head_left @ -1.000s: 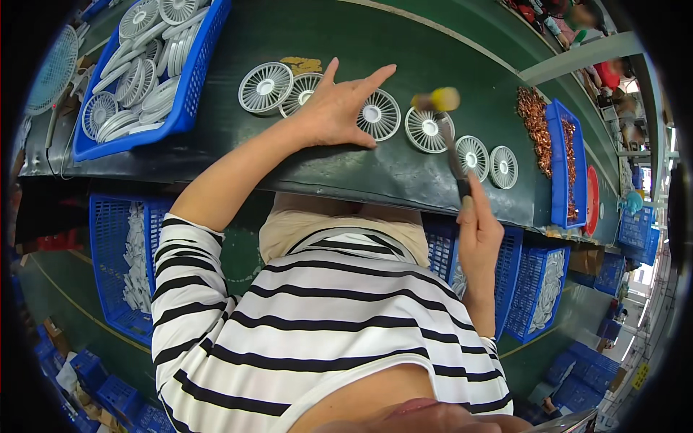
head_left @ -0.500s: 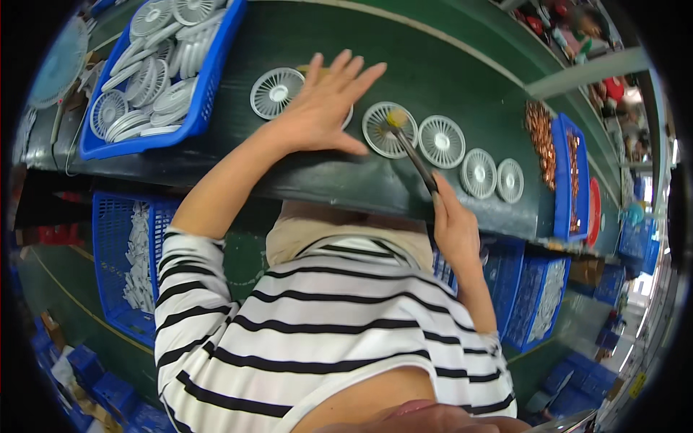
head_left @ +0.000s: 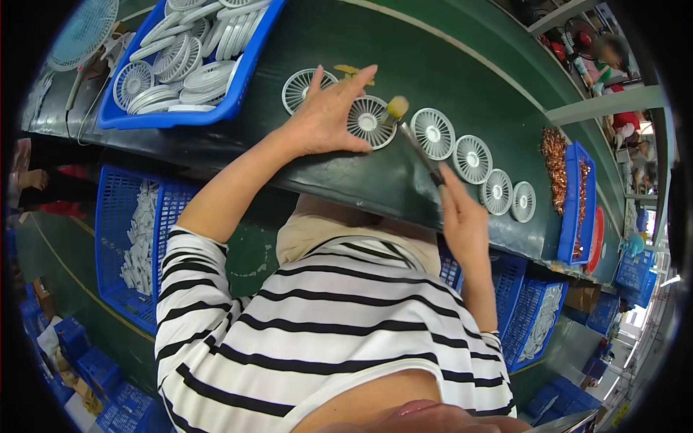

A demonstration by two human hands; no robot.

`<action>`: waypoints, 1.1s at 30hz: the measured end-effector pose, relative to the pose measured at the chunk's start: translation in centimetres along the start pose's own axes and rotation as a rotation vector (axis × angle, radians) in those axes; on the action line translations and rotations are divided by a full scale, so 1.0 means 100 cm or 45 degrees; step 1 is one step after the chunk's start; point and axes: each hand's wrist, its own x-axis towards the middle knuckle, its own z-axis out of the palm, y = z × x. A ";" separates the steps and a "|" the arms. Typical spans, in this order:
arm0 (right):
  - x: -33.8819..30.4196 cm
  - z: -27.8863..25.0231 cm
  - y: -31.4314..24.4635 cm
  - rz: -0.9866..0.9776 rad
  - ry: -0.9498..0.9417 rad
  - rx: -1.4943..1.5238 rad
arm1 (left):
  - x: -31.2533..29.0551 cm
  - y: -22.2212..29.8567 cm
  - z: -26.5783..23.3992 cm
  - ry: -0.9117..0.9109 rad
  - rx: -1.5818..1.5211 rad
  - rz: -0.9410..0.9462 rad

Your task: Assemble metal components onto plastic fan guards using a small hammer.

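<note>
My left hand [head_left: 321, 119] is open over the dark green tabletop, its thumb and fingers spread around the left side of a white slotted disc [head_left: 368, 123]. Another slotted disc [head_left: 297, 88] lies partly hidden behind that hand. A brush [head_left: 420, 150] with a yellowish tip and dark handle is gripped in my right hand [head_left: 463, 216]. Its tip is at the right rim of the disc beside my left hand; whether it touches is unclear. Rightward runs a row of similar discs: one disc [head_left: 432, 134], then another [head_left: 473, 159], then two smaller-looking ones [head_left: 497, 191].
A blue basket [head_left: 234, 101] heaped with white discs stands at the left. Yellow residue [head_left: 348, 70] marks the table behind my left hand. Copper-coloured parts [head_left: 554, 166] lie beside a blue tray [head_left: 570, 209] at the right. Below the table edge are blue crates [head_left: 119, 252] of white parts.
The brush tip has moved left, from over one disc to the rim of the disc before it. My left hand uncovers more of that disc. The whole view has shifted slightly.
</note>
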 end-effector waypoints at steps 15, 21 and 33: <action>0.024 0.004 -0.030 -0.032 0.062 0.171 | -0.032 -0.048 -0.032 0.162 -0.264 -0.220; 0.042 0.044 -0.035 -0.078 -0.134 -0.015 | -0.034 -0.049 -0.027 0.206 -0.251 -0.202; 0.035 0.017 -0.017 -0.140 -0.071 0.071 | -0.040 -0.041 -0.021 0.225 0.142 0.027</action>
